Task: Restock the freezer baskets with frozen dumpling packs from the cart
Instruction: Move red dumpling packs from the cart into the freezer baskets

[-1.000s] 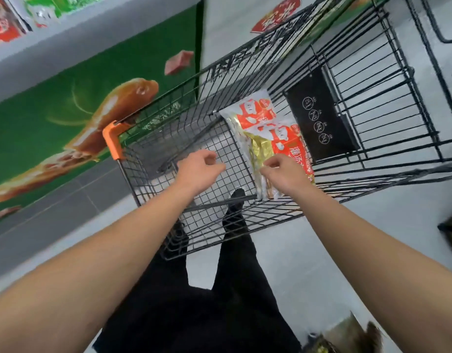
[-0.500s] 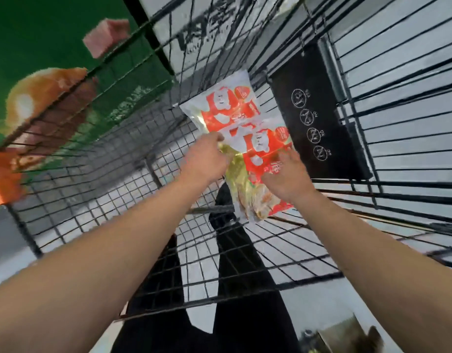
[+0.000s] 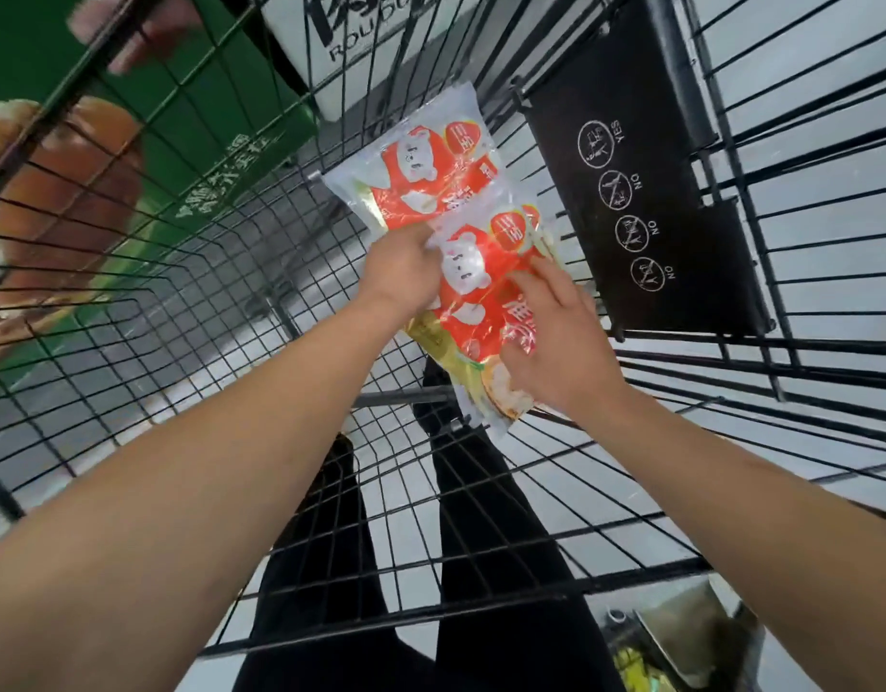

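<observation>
The black wire shopping cart [image 3: 191,272] is filling most of the view, its mesh floor lying under both forearms and its black plastic child-seat flap printed with 4 round pictograms [image 3: 645,202] standing at the far right. On that floor 2 red, white and gold plastic dumpling packs are lying, overlapping lengthwise: the farther dumpling pack [image 3: 421,167] is pointing toward the cart's far wall, and the nearer dumpling pack [image 3: 476,312] is lapping over its near end.

The left hand [image 3: 401,272] is closing on the left edge of the nearer pack where the 2 packs are overlapping; its fingers are curling onto the film, but whether it is catching 1 pack or both cannot be told. The right hand [image 3: 556,337] is lying on the nearer pack's right half, fingers spread and only slightly bent, pressing rather than clenching, with the thumb side hidden.

The step in hand is judged to be the lift from the cart, with no freezer basket in view. Doing it well is calling for the right fingers to be wrapping the pack's right edge before raising, since slick film is likely sliding under a flat palm, and for both packs to be gathered squarely so neither is snagging on the wires.
</observation>
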